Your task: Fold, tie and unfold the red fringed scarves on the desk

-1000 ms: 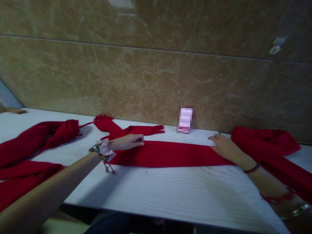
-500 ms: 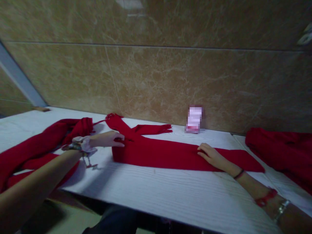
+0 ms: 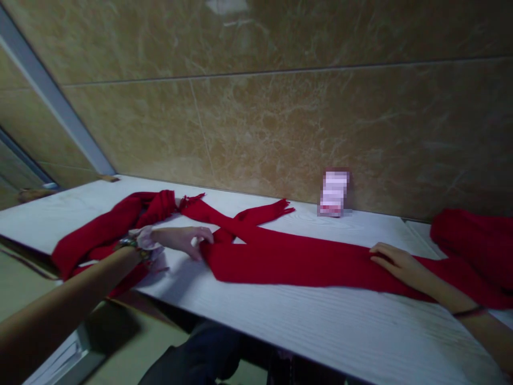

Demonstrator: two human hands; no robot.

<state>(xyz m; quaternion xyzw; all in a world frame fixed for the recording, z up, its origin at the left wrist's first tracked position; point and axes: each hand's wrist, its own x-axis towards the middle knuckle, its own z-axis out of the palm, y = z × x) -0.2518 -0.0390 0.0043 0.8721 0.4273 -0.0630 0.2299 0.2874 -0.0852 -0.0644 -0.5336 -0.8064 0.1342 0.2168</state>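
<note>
The red scarf [image 3: 296, 259] lies flat along the tabletop [image 3: 320, 326], stretched between both hands. The right hand [image 3: 395, 263] rests open, palm down, on it. The left hand [image 3: 186, 239] curls its fingers at the folded end, grip unclear. Smoothing it well, I reckon, means anchoring right and drawing left evenly, edges aligned.

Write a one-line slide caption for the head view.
Left hand touches the end of a red scarf laid along a white table; right hand rests flat on it farther along.
</note>
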